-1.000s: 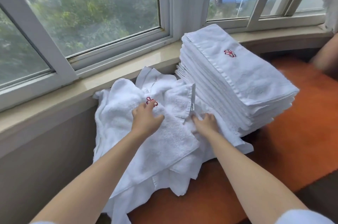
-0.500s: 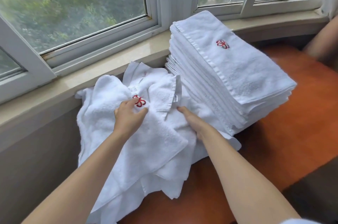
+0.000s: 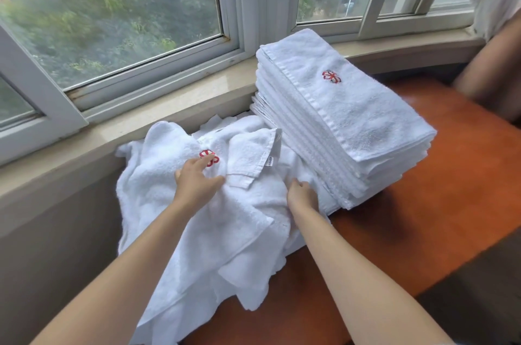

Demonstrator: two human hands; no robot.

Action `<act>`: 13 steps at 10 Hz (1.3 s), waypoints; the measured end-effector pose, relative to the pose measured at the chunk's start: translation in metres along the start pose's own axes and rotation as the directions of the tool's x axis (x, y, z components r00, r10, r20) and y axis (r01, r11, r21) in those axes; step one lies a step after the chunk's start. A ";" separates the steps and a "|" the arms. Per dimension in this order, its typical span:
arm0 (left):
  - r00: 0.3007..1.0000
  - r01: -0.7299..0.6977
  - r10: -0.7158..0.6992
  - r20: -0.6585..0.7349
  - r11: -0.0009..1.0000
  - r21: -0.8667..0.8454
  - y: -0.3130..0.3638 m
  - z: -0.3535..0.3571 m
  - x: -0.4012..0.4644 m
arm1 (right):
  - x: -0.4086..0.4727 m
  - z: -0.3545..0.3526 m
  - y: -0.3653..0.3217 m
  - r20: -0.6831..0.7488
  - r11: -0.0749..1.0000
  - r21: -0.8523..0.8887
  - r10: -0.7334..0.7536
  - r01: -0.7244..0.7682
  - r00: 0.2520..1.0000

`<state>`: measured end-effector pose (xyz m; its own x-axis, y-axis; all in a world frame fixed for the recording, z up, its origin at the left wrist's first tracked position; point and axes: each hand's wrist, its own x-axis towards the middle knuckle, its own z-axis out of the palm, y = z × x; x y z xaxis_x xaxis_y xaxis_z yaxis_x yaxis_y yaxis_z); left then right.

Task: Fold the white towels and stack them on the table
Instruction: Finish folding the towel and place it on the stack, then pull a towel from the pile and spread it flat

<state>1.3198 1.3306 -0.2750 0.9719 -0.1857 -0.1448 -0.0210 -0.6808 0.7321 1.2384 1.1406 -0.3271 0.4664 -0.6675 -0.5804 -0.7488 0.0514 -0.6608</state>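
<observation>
Loose towels (image 3: 197, 232) heaped at lower centre on orange tabletop (image 3: 423, 232), touching folded stack (image 3: 344, 119) at right. Terry cloth: soft, limp, light, fluffy; best taken by hemmed corners. Left hand (image 3: 196, 181) presses flat near red emblem (image 3: 209, 157), fingers spread. Right hand (image 3: 302, 193) apparently pinches fold; fingertips hidden.
</observation>
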 end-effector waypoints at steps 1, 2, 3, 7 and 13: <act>0.999 -0.028 0.029 -0.033 0.999 0.041 0.001 0.004 -0.003 | 0.006 -0.002 0.002 -0.003 0.989 -0.139 0.040 -0.040 0.999; 1.000 0.024 -0.024 -0.004 1.000 0.001 0.006 0.004 -0.005 | 0.004 -0.003 -0.006 0.175 0.987 0.121 0.081 -0.103 0.981; 0.995 0.086 -0.082 0.064 0.994 -0.074 0.008 0.001 -0.008 | -0.015 0.001 -0.023 0.314 0.963 0.246 -0.185 0.108 0.931; 0.935 0.278 -0.289 -0.208 0.957 -0.081 -0.043 -0.032 0.004 | -0.024 -0.018 -0.015 0.778 0.478 0.628 -0.388 -0.614 0.494; 0.839 0.527 -0.486 0.245 0.612 -0.590 -0.073 -0.075 0.026 | -0.049 0.047 -0.052 0.646 0.882 0.448 -0.433 0.148 0.629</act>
<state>1.3643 1.4284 -0.2823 0.7682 0.0011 -0.6403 0.6373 -0.0969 0.7645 1.2764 1.2049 -0.2868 0.9218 0.0378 -0.3859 -0.3806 0.2790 -0.8817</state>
